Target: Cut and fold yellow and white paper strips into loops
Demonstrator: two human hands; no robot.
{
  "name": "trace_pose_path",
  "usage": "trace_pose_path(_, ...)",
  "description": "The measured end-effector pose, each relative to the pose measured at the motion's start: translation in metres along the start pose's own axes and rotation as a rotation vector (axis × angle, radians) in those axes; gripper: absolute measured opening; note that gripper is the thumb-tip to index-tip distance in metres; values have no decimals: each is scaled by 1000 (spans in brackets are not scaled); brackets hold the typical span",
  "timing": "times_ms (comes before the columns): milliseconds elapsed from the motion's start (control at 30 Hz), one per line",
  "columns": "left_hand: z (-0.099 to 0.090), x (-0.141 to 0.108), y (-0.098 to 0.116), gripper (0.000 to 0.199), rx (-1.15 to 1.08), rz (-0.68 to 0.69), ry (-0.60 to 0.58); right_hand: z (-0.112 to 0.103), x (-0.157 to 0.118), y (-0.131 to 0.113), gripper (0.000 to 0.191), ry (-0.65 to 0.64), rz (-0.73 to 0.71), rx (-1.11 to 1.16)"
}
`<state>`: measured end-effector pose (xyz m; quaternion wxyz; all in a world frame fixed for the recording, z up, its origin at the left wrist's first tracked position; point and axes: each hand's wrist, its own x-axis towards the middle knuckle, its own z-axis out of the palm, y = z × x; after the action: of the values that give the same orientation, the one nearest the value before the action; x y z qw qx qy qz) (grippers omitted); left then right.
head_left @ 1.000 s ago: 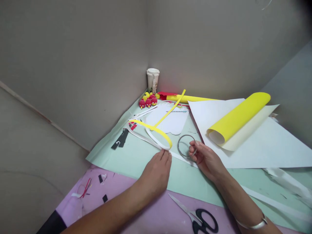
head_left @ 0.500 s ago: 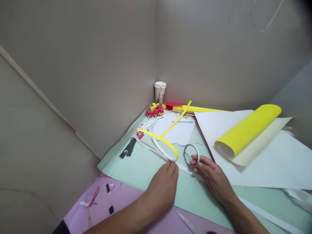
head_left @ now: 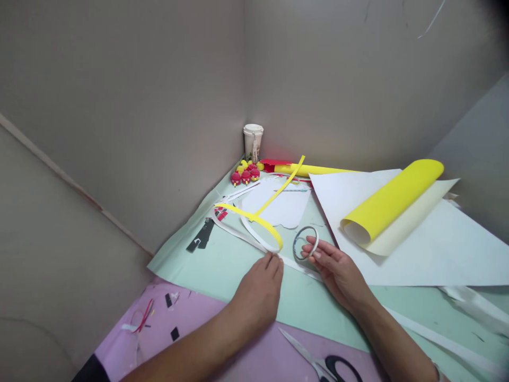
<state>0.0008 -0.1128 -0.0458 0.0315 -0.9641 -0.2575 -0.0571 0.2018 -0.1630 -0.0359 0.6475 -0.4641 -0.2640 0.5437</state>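
Observation:
My left hand (head_left: 260, 292) is closed, its fingertips bunched on the mat over a long white paper strip (head_left: 299, 267). Just beyond those fingertips curves a yellow corrugated paper strip (head_left: 272, 231) with a white underside, bent into a loop. My right hand (head_left: 344, 273) holds a thin roll of tape (head_left: 316, 241) on edge, thumb and fingers around its near side, slightly above the white strip. That strip passes under my right wrist and runs out to the lower right. Exactly what lies beneath my left fingertips is hidden.
Scissors (head_left: 304, 350) lie on the purple surface in front. Rolled yellow paper (head_left: 393, 201) rests on a large white sheet (head_left: 421, 265) at right. A paper cup (head_left: 253, 142) and red-and-yellow balls (head_left: 246, 176) stand in the wall corner. Black scraps (head_left: 202, 234) lie left.
The camera view has shifted, so the table items sit slightly higher and further left, and more of the scissors shows. Both hands keep nearly the same pose, the tape roll still held.

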Motion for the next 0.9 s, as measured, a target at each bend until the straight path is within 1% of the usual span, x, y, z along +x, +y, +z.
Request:
trace_pose_path(133,-2,0,0,56,-9,13,-5,0,0,-2,38,-6,5,21)
trace_pose_path(267,-2,1,0,57,-25,16,19,-1,1,-1,39,10,22,1)
trace_pose_path(400,0,1,0,57,-29,26,32,-1,3,-1,36,45,41,-16)
trace_pose_path(467,0,1,0,57,-14,27,34,0,2,-1,34,43,43,-22)
trace_pose_path(633,-2,1,0,55,39,31,20,2,0,-2,26,21,9,-46)
trace_pose_path(900,-3,1,1,54,-18,-2,50,1,-3,-4,14,-45,-67,-7)
